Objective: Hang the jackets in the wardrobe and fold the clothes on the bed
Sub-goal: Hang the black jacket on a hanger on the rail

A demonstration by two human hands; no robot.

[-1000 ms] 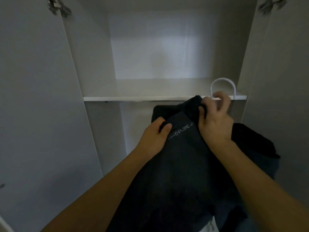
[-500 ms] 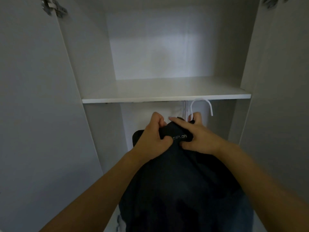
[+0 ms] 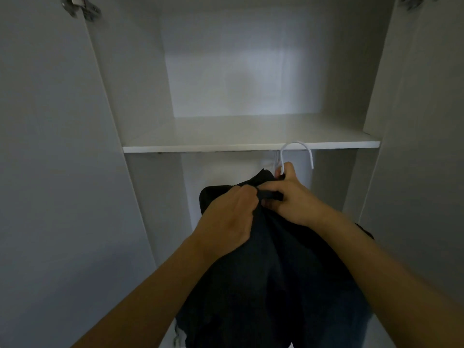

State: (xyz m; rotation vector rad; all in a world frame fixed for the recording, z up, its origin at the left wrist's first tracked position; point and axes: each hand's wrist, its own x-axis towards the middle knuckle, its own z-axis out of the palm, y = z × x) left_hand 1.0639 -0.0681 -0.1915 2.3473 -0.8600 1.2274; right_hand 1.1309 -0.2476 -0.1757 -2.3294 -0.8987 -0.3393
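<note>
Dark jacket [image 3: 271, 267] on white hanger [image 3: 297, 153] below wardrobe shelf [image 3: 251, 146]; left hand [image 3: 226, 219] and right hand [image 3: 291, 199] both pinch its collar.

We are viewing a white shelf [image 3: 251, 136] spanning the open wardrobe [image 3: 140, 84] between its side walls. We are finding its top surface flat and level, its front edge facing us.

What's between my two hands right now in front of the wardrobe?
In the head view, only a bunched fold of the dark jacket lies between the left hand and right hand; both grip it, just below the white hanger hook.
</note>
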